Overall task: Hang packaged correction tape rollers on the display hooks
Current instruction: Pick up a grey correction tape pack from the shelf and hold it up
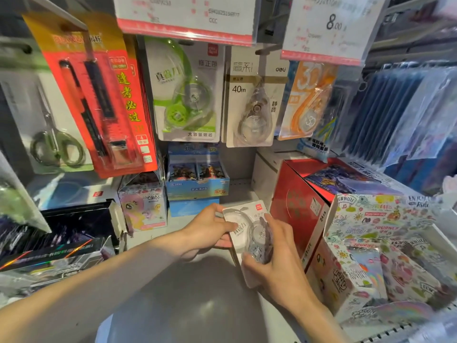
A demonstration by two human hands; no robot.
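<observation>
Head view: both hands, left hand (210, 231), right hand (274, 258), hold correction tape pack (243, 227).

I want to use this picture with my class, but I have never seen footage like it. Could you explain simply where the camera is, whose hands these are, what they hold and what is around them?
There is no machine here: a person wears one wide-angle camera on the head, looking forward and down, so the arms reaching in from below are their own. Both hands hold one packaged correction tape roller: the left hand grips its upper left edge, the right hand curls round its lower part. It is held low, above the grey shelf, not yet hung. Higher up, hooks carry a green correction tape pack, a clear 40m correction tape pack, an orange pack, red pen packs and scissors. Boxes stand on the shelf, among them a red box.
</observation>
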